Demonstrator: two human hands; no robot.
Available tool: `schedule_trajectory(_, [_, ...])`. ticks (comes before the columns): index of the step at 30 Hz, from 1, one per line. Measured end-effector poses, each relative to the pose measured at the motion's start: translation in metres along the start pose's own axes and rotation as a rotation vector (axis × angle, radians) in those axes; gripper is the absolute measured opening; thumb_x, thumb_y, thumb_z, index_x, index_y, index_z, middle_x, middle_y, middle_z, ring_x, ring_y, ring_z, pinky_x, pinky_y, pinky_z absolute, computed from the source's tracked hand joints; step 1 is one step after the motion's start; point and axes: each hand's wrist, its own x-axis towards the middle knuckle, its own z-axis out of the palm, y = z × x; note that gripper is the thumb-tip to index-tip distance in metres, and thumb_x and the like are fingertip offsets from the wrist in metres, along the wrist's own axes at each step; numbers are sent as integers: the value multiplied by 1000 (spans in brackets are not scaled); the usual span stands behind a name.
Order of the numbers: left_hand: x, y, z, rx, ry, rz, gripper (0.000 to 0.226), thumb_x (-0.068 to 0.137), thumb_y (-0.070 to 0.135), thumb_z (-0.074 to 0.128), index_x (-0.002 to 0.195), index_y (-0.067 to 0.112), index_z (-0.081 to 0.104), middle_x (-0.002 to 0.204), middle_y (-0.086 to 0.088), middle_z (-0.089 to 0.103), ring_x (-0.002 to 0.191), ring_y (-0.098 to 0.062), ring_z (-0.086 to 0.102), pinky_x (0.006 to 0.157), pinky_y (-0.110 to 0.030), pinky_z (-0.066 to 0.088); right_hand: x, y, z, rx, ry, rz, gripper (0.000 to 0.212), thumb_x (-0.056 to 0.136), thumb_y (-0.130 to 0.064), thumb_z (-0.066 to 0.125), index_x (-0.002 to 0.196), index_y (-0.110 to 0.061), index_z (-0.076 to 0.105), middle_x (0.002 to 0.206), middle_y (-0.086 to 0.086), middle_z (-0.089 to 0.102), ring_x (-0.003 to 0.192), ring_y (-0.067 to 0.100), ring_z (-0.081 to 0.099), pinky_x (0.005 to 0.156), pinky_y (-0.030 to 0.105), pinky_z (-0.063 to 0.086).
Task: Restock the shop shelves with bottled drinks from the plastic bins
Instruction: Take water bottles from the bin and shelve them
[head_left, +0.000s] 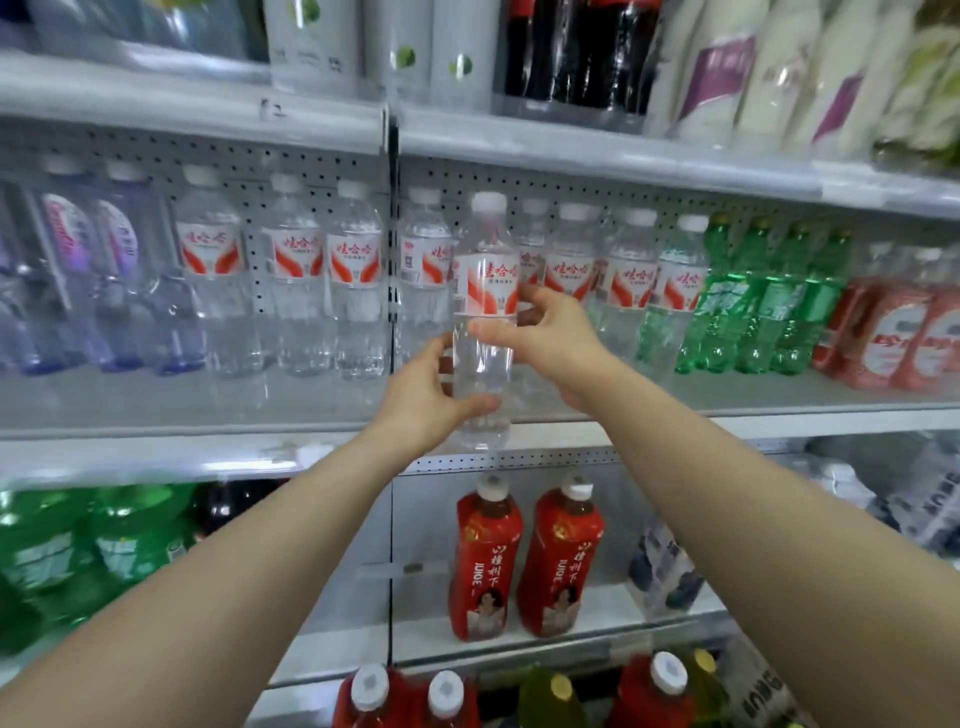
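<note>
A clear water bottle (485, 270) with a white cap and a red-and-white label stands upright in the air in front of the middle shelf (208, 441). My left hand (423, 397) grips its lower part, thumb across the front. My right hand (545, 332) grips it just under the label from the right. Behind it a row of the same water bottles (353, 291) lines the shelf, with a gap where the held bottle hangs. No plastic bin is in view.
Green soda bottles (769, 301) and red cans (893, 338) stand right of the water. Purple-labelled bottles (93, 270) are at the left. Two red juice bottles (524, 561) stand on the shelf below, with more capped bottles (447, 696) lower down. The top shelf holds dark and white bottles.
</note>
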Motion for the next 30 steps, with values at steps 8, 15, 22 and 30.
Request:
schedule_trajectory(8, [36,-2,9,63,75,-34,94,73,22,86,150,21,34,137,-7,57,122,-25,55,102,-40,47,25,2,1,-50,61,-45,38,78,-29,86,110,-27,66,89,-10,64,85,7,62,83,30,55])
schedule_trajectory(15, [46,-14,26,-1,107,-10,90,74,14,85,150,19,36,128,-1,60,110,-17,58,91,-25,45,34,19,4,-160,182,-70,45,77,-32,86,116,-24,66,87,-8,62,83,16,63,69,23,49])
schedule_trajectory(22, [55,-19,33,-20,93,7,85,76,13,83,148,22,39,118,6,59,110,-17,61,93,-30,50,28,36,4,-192,264,-107,50,86,-35,78,131,-21,61,105,-2,67,94,12,64,82,25,50])
schedule_trajectory(30, [65,-20,41,-19,89,-32,85,80,18,81,151,25,34,136,1,57,121,-20,57,93,-28,46,9,71,-5,-238,488,-157,32,91,-17,72,121,-21,61,111,-3,59,99,10,58,88,36,53])
